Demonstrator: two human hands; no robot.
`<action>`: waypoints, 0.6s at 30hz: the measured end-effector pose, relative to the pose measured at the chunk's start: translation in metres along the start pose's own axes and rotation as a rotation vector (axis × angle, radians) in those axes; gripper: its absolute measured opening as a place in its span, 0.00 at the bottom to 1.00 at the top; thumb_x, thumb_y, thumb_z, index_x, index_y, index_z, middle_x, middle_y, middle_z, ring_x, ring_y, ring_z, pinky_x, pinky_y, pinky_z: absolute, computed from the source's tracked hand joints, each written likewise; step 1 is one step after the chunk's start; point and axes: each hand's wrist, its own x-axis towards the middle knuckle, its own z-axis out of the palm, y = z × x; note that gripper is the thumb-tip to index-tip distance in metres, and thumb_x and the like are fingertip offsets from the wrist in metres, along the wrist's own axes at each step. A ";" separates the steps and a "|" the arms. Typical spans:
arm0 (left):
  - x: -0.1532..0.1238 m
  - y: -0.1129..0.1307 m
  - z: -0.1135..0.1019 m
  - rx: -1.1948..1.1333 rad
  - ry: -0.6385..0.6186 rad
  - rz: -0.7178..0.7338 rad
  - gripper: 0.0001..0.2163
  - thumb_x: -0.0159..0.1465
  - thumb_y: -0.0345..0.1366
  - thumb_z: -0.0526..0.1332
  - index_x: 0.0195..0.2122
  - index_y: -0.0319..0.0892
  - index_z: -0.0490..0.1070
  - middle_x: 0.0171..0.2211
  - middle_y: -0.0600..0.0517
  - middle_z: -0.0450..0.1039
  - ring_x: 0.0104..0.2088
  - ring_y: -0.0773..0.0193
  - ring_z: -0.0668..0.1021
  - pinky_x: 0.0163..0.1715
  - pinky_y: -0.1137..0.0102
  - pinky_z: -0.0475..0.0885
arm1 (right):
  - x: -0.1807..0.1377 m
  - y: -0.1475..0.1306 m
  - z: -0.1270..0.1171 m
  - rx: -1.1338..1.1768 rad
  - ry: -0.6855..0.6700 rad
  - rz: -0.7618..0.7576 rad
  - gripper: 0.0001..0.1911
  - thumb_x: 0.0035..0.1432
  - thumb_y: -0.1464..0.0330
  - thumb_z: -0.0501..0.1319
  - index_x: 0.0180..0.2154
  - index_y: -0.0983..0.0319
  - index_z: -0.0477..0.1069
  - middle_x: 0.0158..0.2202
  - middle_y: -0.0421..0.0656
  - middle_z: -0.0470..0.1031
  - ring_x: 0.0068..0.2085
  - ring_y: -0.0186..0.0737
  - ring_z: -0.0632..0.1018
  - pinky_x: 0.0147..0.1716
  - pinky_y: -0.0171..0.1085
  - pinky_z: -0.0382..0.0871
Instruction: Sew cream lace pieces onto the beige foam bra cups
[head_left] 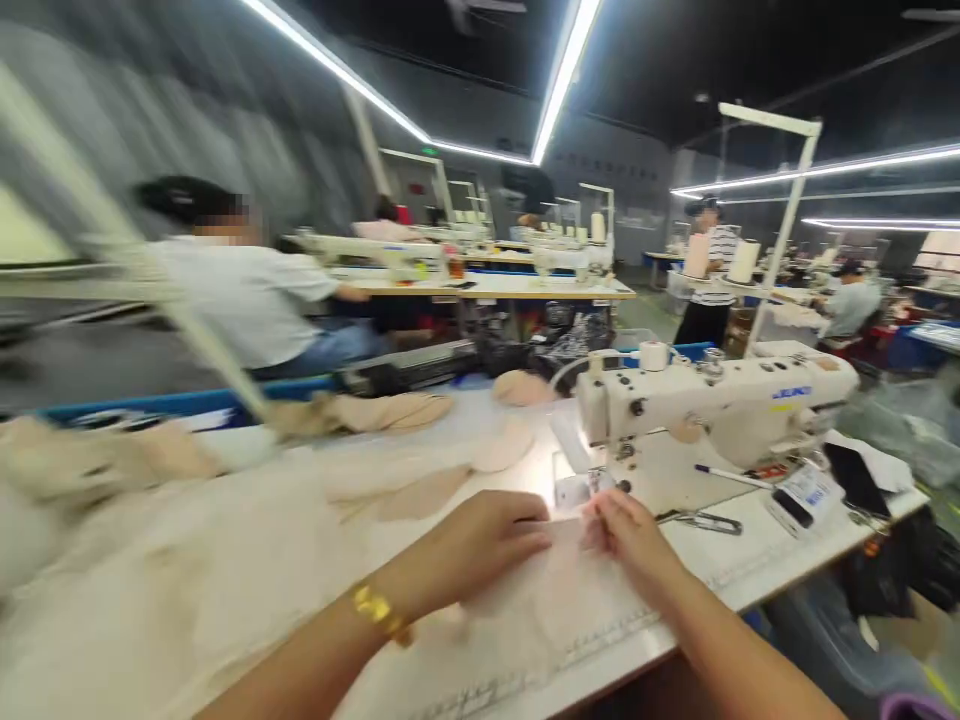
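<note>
Both hands rest flat on a thin pale cloth (555, 590) near the front edge of the desk (757, 570), right in front of the sewing machine (712, 400). The left hand (480, 545) presses down with fingers bent, not pinching. The right hand (626, 530) lies beside it, fingers loosely curled on the cloth. The fingertips sit very near the needle, so a slip could hurt them. The cloth could also bunch up.
</note>
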 end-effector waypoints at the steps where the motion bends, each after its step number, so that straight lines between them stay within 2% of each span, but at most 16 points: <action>1: -0.003 0.000 -0.002 -0.002 0.037 -0.035 0.15 0.71 0.45 0.62 0.49 0.38 0.74 0.46 0.50 0.76 0.41 0.56 0.79 0.41 0.63 0.78 | 0.002 0.004 -0.003 0.008 -0.012 0.005 0.32 0.52 0.37 0.66 0.35 0.60 0.71 0.28 0.37 0.72 0.28 0.33 0.73 0.30 0.33 0.67; 4: 0.002 0.001 0.001 0.008 0.105 -0.073 0.16 0.71 0.44 0.63 0.54 0.39 0.73 0.53 0.47 0.74 0.48 0.51 0.79 0.47 0.57 0.79 | 0.002 0.010 -0.008 -0.011 -0.052 0.006 0.33 0.57 0.35 0.60 0.37 0.60 0.72 0.29 0.39 0.71 0.30 0.37 0.74 0.32 0.35 0.68; 7: 0.011 0.004 0.010 0.033 0.093 -0.048 0.15 0.72 0.44 0.62 0.53 0.39 0.73 0.53 0.47 0.74 0.48 0.52 0.79 0.47 0.57 0.78 | -0.002 0.007 -0.008 -0.088 -0.067 -0.038 0.31 0.58 0.37 0.61 0.36 0.60 0.73 0.28 0.39 0.72 0.30 0.38 0.73 0.34 0.36 0.67; 9: 0.013 0.007 0.015 0.072 0.044 -0.027 0.11 0.69 0.42 0.65 0.44 0.40 0.76 0.44 0.49 0.77 0.41 0.58 0.79 0.43 0.62 0.78 | -0.005 0.004 -0.005 -0.145 -0.060 -0.082 0.28 0.56 0.41 0.66 0.35 0.60 0.73 0.28 0.38 0.72 0.30 0.38 0.72 0.35 0.36 0.66; 11: 0.011 0.011 0.018 0.128 0.002 -0.011 0.07 0.60 0.37 0.71 0.34 0.41 0.77 0.32 0.52 0.76 0.33 0.59 0.77 0.39 0.64 0.75 | -0.008 -0.001 -0.001 -0.190 -0.048 -0.123 0.26 0.54 0.43 0.70 0.33 0.59 0.72 0.28 0.37 0.71 0.30 0.38 0.71 0.34 0.36 0.65; 12: 0.008 0.013 0.019 0.158 -0.006 0.003 0.06 0.55 0.34 0.71 0.32 0.42 0.77 0.29 0.53 0.75 0.33 0.58 0.76 0.39 0.64 0.73 | -0.010 -0.004 0.001 -0.230 -0.048 -0.143 0.25 0.54 0.44 0.70 0.32 0.59 0.71 0.27 0.37 0.70 0.30 0.38 0.70 0.33 0.35 0.64; 13: 0.005 0.017 0.020 0.177 -0.013 0.021 0.08 0.52 0.33 0.71 0.33 0.43 0.78 0.31 0.52 0.77 0.35 0.55 0.77 0.41 0.63 0.72 | -0.013 -0.009 0.003 -0.282 -0.058 -0.164 0.25 0.56 0.45 0.69 0.31 0.59 0.71 0.26 0.37 0.70 0.30 0.38 0.70 0.32 0.35 0.63; 15: -0.004 0.023 0.019 0.141 -0.063 0.054 0.20 0.51 0.35 0.70 0.47 0.45 0.79 0.46 0.47 0.79 0.47 0.48 0.78 0.49 0.61 0.71 | -0.022 -0.021 0.006 -0.412 -0.125 -0.204 0.22 0.60 0.47 0.66 0.30 0.59 0.71 0.26 0.38 0.70 0.30 0.38 0.69 0.32 0.36 0.61; 17: -0.015 0.030 0.018 0.024 -0.203 0.077 0.35 0.51 0.40 0.72 0.62 0.47 0.71 0.62 0.44 0.71 0.59 0.45 0.73 0.59 0.58 0.67 | -0.032 -0.038 0.009 -0.530 -0.261 -0.213 0.19 0.62 0.51 0.64 0.29 0.59 0.71 0.26 0.38 0.71 0.30 0.38 0.68 0.32 0.36 0.60; 18: -0.020 0.033 0.018 -0.045 -0.283 0.082 0.41 0.51 0.43 0.74 0.67 0.48 0.66 0.65 0.44 0.68 0.63 0.45 0.70 0.63 0.57 0.64 | -0.037 -0.047 0.009 -0.576 -0.339 -0.197 0.17 0.61 0.54 0.65 0.29 0.59 0.71 0.26 0.38 0.71 0.30 0.38 0.68 0.31 0.36 0.59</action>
